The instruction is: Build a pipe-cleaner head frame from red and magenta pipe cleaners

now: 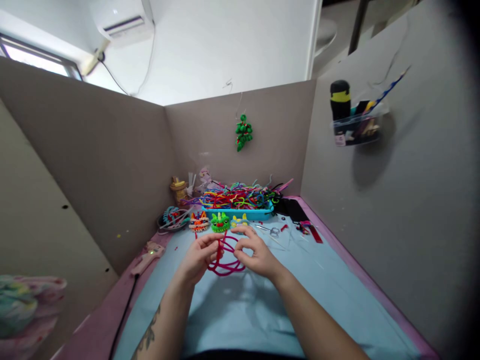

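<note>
My left hand (204, 256) is closed in a pinch on red-magenta pipe cleaners (226, 274), bent into wide loops that hang above the table between my hands. A short red end sticks up beside the fingertips. My right hand (257, 252) is at the loops' right side, forefinger raised, thumb and another finger curled together. Whatever lies in that pinch is too small to make out. Just beyond my hands stand three fuzzy animal heads: an orange-white one (198, 222), a green one (220, 223) and a yellow-blue one (240, 221), partly behind my right fingers.
A blue tray (240, 213) heaped with colourful pipe cleaners stands at the back. Scissors (273, 231), a red strip (316, 235) and a black flat object (294, 210) lie right. At left are a bowl (174, 226) and a corded pink glue gun (148, 257). Partitions enclose the table.
</note>
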Demonstrator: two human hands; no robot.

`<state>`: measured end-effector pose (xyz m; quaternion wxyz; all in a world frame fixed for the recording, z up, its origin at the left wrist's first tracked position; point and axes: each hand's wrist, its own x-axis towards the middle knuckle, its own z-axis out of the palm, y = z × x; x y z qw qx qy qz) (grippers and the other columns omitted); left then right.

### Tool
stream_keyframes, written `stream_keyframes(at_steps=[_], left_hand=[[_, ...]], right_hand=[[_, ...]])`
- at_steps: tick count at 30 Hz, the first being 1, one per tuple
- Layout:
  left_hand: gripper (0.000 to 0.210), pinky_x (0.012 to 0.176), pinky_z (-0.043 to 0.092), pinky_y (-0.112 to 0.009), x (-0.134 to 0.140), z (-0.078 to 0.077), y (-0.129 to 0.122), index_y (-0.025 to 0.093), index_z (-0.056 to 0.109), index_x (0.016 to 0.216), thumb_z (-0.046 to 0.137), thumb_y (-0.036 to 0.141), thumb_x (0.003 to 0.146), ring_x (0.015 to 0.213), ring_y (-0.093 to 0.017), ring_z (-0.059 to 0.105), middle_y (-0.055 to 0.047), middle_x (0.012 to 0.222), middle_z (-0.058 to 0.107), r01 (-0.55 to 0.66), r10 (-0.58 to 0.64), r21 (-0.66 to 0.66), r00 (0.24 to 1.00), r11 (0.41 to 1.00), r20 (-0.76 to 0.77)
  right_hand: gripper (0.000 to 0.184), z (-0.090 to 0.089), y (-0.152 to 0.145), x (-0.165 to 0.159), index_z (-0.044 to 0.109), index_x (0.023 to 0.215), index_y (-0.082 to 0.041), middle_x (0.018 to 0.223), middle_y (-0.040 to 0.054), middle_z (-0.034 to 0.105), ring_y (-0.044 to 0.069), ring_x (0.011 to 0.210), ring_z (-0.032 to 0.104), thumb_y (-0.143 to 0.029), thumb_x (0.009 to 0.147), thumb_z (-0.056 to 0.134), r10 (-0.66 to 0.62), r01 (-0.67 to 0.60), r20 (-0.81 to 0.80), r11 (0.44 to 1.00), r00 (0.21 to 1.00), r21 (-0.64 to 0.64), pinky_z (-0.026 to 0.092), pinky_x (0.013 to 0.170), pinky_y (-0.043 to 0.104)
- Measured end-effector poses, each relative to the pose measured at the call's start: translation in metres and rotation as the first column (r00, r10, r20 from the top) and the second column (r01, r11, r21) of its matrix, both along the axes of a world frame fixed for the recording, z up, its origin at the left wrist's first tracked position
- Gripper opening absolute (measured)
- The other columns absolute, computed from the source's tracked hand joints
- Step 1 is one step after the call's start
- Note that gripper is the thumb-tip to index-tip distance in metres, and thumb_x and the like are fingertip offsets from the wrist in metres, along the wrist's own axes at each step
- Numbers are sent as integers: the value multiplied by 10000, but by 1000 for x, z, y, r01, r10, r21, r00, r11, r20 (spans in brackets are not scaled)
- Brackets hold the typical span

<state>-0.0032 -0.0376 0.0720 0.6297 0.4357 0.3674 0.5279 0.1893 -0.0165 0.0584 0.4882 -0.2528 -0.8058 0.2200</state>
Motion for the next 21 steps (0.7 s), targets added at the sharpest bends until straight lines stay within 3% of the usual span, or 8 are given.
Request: stream_keyframes(at_steps=[3, 5, 9, 11, 13, 16, 18, 21], left_hand=[[318, 563, 420, -184, -3, -1, 4, 126, 658, 907, 782, 227, 632, 582, -81, 564, -5, 675, 602, -26, 27, 38, 1000, 999, -16], [332, 556, 412, -177, -8, -1, 7, 140, 641, 942, 772, 208, 645, 577, -72, 539, 5, 665, 587, -41, 39, 85, 999, 996, 18], [439, 566, 416, -166, -17, -5, 9, 205, 601, 1020, 780, 162, 621, 569, -61, 494, 47, 610, 526, -24, -27, 196, 968, 980, 250], [513, 605, 443, -176, -19, -13, 7, 240, 592, 1033, 801, 149, 573, 558, -58, 475, 78, 562, 454, -33, -68, 230, 906, 973, 417], [502, 680, 476, -196, -18, -25, 6, 263, 592, 1037, 784, 148, 589, 555, -47, 471, 83, 580, 451, -80, -48, 211, 841, 974, 539], [340, 677, 493, -188, -14, -43, 7, 258, 623, 972, 727, 171, 660, 536, -40, 488, 69, 598, 495, -81, -52, 180, 773, 980, 632], [329, 607, 485, -153, -13, -53, 10, 248, 628, 968, 717, 153, 666, 503, -38, 490, 70, 558, 493, -78, -73, 189, 730, 979, 679], [408, 557, 465, -108, -15, -65, 15, 244, 623, 994, 749, 153, 617, 510, -31, 513, 75, 578, 530, -72, -72, 177, 719, 982, 692]], right_hand=[[61, -2, 2, 1, 644, 755, -210, 1170, 77, 538, 232, 1137, 479, -200, 774, 588, -28, 27, -42, 999, 999, -21, 337, 995, 418], [96, -5, 7, 3, 645, 854, -217, 1178, 88, 524, 233, 1137, 477, -252, 800, 573, -121, 115, -164, 992, 979, -46, 353, 981, 410], [184, -12, 22, 13, 612, 908, -205, 1044, 83, 565, 218, 1028, 517, -348, 843, 516, -366, 313, -470, 931, 803, -190, 408, 887, 376], [219, -15, 28, 16, 599, 923, -202, 924, 59, 599, 181, 845, 553, -385, 843, 508, -356, 212, -519, 924, 777, -317, 449, 737, 317], [264, -17, 29, 14, 593, 970, -200, 852, 41, 623, 133, 652, 527, -413, 834, 517, -226, -17, -500, 900, 836, -435, 419, 571, 256], [363, -19, 22, 2, 587, 1062, -204, 935, 60, 651, 99, 571, 512, -444, 791, 574, 83, -332, -432, 772, 898, -542, 352, 472, 217], [450, -20, 14, -8, 573, 1115, -217, 1017, 75, 646, 108, 614, 550, -459, 741, 634, 245, -464, -421, 681, 873, -566, 365, 484, 217], [536, -20, 3, -20, 554, 1158, -219, 992, 77, 650, 133, 683, 587, -478, 705, 675, 367, -595, -475, 591, 800, -545, 395, 526, 228]])
